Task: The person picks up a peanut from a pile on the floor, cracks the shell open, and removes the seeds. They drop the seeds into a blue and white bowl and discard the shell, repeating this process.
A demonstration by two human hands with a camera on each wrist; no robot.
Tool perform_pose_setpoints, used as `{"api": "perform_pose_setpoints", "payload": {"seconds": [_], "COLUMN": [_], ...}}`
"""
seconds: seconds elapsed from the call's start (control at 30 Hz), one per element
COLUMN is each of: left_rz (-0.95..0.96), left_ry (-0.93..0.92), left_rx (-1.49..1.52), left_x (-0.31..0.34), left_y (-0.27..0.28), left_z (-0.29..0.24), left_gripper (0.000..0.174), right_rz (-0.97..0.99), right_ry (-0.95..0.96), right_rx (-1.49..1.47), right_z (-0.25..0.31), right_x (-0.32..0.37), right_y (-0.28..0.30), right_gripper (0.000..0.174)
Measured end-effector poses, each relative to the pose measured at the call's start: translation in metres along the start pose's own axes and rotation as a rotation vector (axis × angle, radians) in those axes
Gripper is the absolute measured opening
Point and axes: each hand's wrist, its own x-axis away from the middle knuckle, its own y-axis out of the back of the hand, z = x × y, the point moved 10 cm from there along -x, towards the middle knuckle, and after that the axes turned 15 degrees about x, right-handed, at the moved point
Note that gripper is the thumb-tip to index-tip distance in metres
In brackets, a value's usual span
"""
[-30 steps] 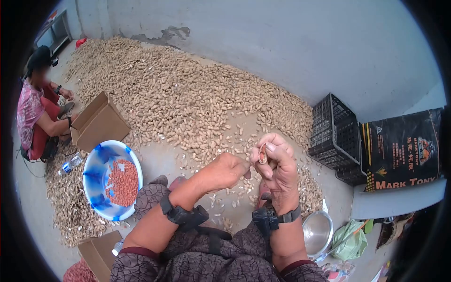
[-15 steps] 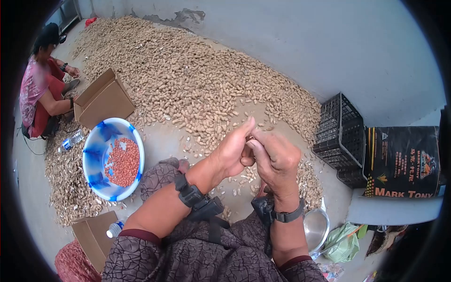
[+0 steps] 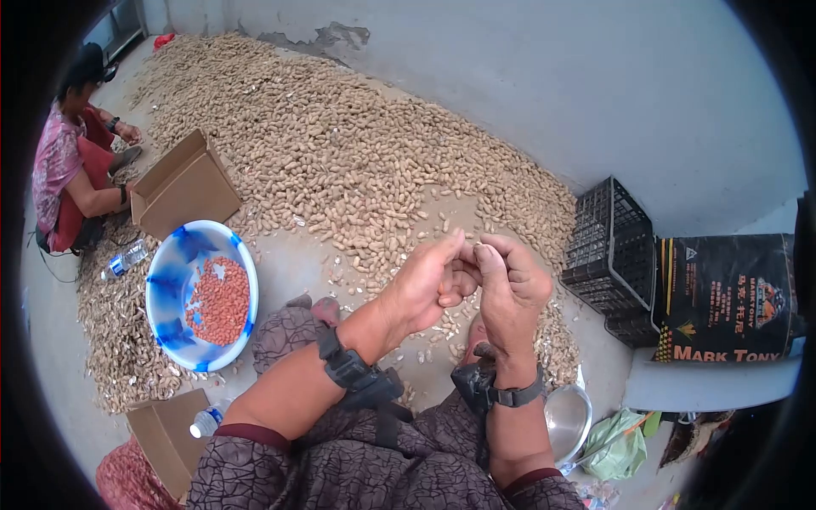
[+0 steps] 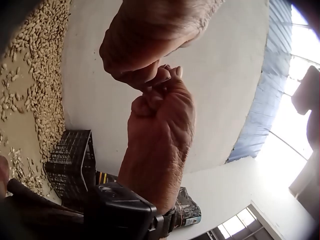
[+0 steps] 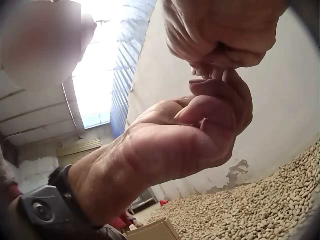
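Both hands meet in front of the body, fingertips together around a small peanut [image 5: 204, 73], mostly hidden. My left hand [image 3: 416, 289] has curled fingers and its thumb raised toward the peanut. My right hand [image 3: 514, 293] pinches the peanut between thumb and index finger. In the left wrist view, a bit of reddish brown shows at the joined fingertips. Beyond the hands spreads a large heap of unshelled peanuts [image 3: 340, 161]. To the left, reddish shelled kernels [image 3: 219, 302] lie in a blue-and-white basin [image 3: 166, 293].
A person [image 3: 72, 161] crouches at the far left by a cardboard box [image 3: 191, 191]. Black crates [image 3: 608, 246] and a printed black bag [image 3: 722, 297] stand at the right wall. A metal bowl [image 3: 568, 416] and green plastic bag [image 3: 616, 446] lie lower right.
One second ago an opened shell with red kernels showed in my right hand. My left hand has turned thumb-up, and the fingertips of both hands have come together.
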Motion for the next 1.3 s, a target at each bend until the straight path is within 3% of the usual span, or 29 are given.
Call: {"api": "perform_pose_setpoints", "payload": {"seconds": [0.07,0.33,0.47,0.6,0.7,0.8,0.9,1.0,1.07,1.3], "left_rz": [0.025,0.106,0.113,0.008,0.001,-0.006,0.038,-0.005,0.033,0.057], "left_ry": [-0.011,0.015,-0.066,-0.236,-0.37,-0.384,-0.397,-0.477,-0.491,-0.506], "left_rx": [-0.022,0.057,0.013,-0.215,-0.228,-0.245,-0.213,-0.34,-0.381,-0.386], "left_x": [0.001,0.003,0.006,0.006,0.007,0.008,0.01,0.013,0.01,0.007], "left_y": [-0.003,-0.009,-0.017,-0.009,-0.009,-0.009,-0.014,-0.019,-0.02,-0.02], "left_z": [-0.002,0.001,-0.006,-0.018,-0.027,-0.03,-0.031,-0.037,-0.036,-0.032], "left_gripper": [0.034,0.023,0.022,0.022,0.023,0.024,0.026,0.025,0.025,0.014], "right_rz": [-0.032,-0.004,0.022,0.0,0.021,0.118,0.138,0.071,-0.023,-0.047], "right_ry": [-0.136,-0.182,-0.162,-0.166,-0.129,-0.123,-0.179,-0.169,-0.014,-0.102], "right_rx": [-0.262,-0.305,-0.353,-0.353,-0.177,-0.13,-0.268,-0.231,-0.021,-0.111], "right_z": [-0.019,-0.022,-0.021,-0.011,-0.006,-0.008,-0.016,-0.022,-0.008,-0.019], "right_x": [0.0,-0.002,-0.003,-0.004,-0.005,-0.004,-0.003,-0.003,-0.001,0.004], "right_y": [-0.002,-0.006,-0.01,-0.007,-0.006,-0.013,-0.017,-0.013,-0.003,0.0], "right_gripper": [0.008,0.007,0.006,0.005,0.004,0.007,0.009,0.012,0.015,0.015]}}
